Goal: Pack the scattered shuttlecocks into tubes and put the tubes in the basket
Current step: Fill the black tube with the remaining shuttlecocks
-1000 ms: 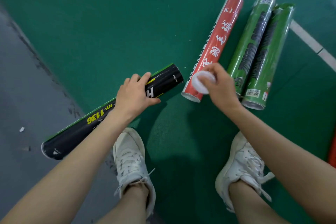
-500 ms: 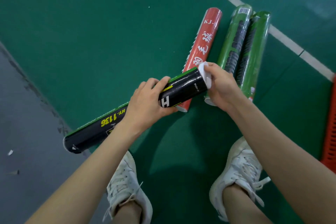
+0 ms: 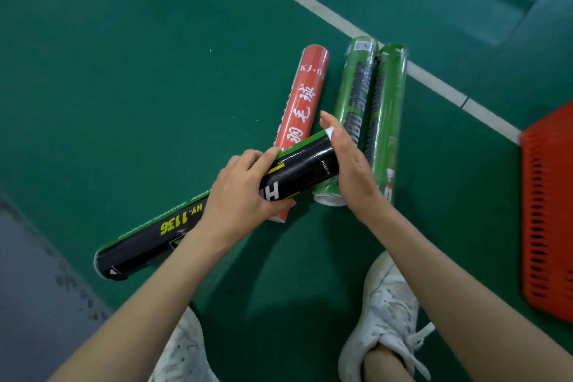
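Black tube [image 3: 167, 229]: held aslant just above the green floor, its left end low near the grey strip [image 3: 37, 304] and its right end raised across the red tube. The lift, one judges, frees that end to be pushed against.
Left hand [image 3: 242, 195]: fingers curled over the tube's middle with the thumb beneath, gripping it. The hold appears to brace the tube against pressure from the other end.
Red tube [image 3: 302, 102]: lies on the floor pointing away, its near end passing under the black tube. Whether the two touch cannot be told.
White cap [image 3: 329, 132]: only a sliver shows at the black tube's mouth, between rim and palm. How far it is seated cannot be told.
Right hand [image 3: 350, 164]: fingers straight and pressed together, palm flat on the capped end. This is a push, not a grip, and it agrees with the "PUSH IN" printed beside it.
Green tubes [image 3: 355, 96]: two lie touching side by side on the floor, just right of the red tube and behind the right hand. Their far ends reach the white court line [image 3: 310, 3].
Basket [image 3: 548, 211]: orange and slotted, at the right edge, apart from all the tubes, its inside not shown. Carrying the tubes to it is judged not yet done, and no loose shuttlecock shows.
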Demonstrator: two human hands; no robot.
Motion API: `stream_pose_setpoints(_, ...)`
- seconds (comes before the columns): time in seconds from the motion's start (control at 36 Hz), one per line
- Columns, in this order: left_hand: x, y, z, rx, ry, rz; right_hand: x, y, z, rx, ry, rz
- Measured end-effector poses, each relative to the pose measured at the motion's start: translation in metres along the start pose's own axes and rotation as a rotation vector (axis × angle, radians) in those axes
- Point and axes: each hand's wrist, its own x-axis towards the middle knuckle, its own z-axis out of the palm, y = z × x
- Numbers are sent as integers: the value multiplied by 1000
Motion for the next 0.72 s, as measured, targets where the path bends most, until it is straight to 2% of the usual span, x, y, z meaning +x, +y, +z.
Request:
stream_pose_setpoints(0.17, -5, 6, 2, -20, 10, -29, -5, -3, -4, -124, -61, -43)
stream_pose_setpoints(0.33, -5, 9, 1, -28, 23, -31, -5, 0, -6, -332, -12, -98)
stream_pose_setpoints(0.72, 8, 21, -12, 31, 102, 30, -2, -25, 0, 6, 100, -127)
